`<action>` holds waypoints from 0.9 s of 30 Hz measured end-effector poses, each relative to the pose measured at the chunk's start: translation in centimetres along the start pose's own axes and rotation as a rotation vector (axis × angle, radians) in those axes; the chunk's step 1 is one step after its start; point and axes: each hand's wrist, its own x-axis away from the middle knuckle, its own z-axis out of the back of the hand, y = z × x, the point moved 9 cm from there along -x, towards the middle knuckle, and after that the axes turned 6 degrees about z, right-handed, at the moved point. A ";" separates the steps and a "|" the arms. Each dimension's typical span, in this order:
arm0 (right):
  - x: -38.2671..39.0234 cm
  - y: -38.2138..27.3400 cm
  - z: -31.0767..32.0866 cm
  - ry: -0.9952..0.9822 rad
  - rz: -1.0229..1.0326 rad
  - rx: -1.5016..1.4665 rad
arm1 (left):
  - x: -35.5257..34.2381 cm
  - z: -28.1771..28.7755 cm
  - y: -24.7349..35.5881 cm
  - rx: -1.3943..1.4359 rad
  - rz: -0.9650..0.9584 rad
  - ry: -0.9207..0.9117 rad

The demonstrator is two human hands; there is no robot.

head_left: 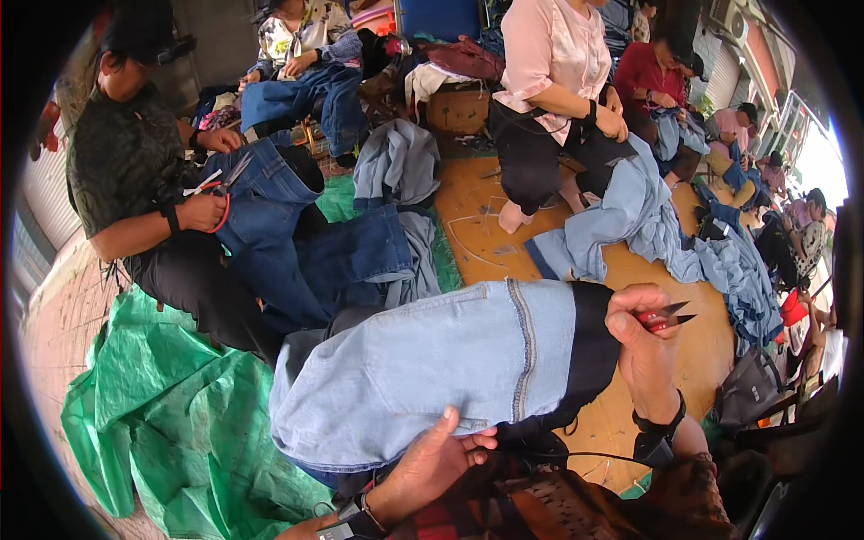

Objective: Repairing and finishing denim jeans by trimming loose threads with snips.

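A light blue denim garment with a black inner band lies across my lap, a stitched seam running down its middle. My left hand presses its lower edge, thumb up on the cloth, fingers flat. My right hand grips the garment's black end and holds small red-handled thread snips, blades pointing right. A dark wristband sits on each wrist.
A green plastic sheet covers the floor at left. A person at left trims dark blue jeans with red snips. A person in pink sits ahead with light denim. Denim piles, a wooden floor and more workers lie right.
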 end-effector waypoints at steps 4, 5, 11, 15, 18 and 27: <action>3.2 2.8 3.7 0.068 -0.050 0.201 | -0.1 -0.6 3.1 0.036 -0.229 -0.006; 4.6 3.8 4.3 0.078 -0.046 0.207 | 0.3 -1.4 4.1 0.125 -0.288 -0.078; 8.8 8.7 4.7 -0.051 -0.433 0.374 | 0.6 -3.6 4.5 -0.088 -0.298 -0.080; 3.1 -0.6 1.9 -0.082 0.120 0.664 | 1.5 -3.2 4.5 -0.110 -0.286 0.008; 2.7 -4.7 -3.5 -0.384 0.254 0.674 | 1.3 -2.5 4.3 -0.188 -0.299 0.056; 4.9 -2.9 -11.2 -0.833 0.428 0.633 | 1.1 -2.7 3.9 -0.159 -0.277 0.026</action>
